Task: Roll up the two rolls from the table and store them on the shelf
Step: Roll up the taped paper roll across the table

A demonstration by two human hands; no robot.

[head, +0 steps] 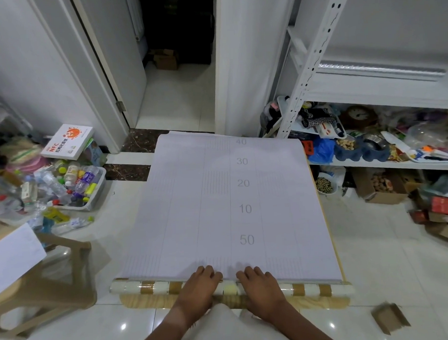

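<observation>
A long sheet (219,201) lies unrolled on a wooden table (146,301), its pale backing with printed numbers facing up. Its near end is wound into a thin roll (156,287) with a cream and brown checked pattern. My left hand (199,284) and my right hand (258,284) rest palm down on the middle of that roll, side by side, fingers spread over its top. A silver roll (382,69) lies on the upper board of the white metal shelf (312,50) at the right.
The shelf's lower boards hold a clock (360,115), bowls and bags. A tray of plastic bottles (72,186) and a white box (67,140) sit on the floor at left. A beige stool (48,288) stands near left. Cardboard boxes (380,188) lie at right. An open doorway (178,82) is ahead.
</observation>
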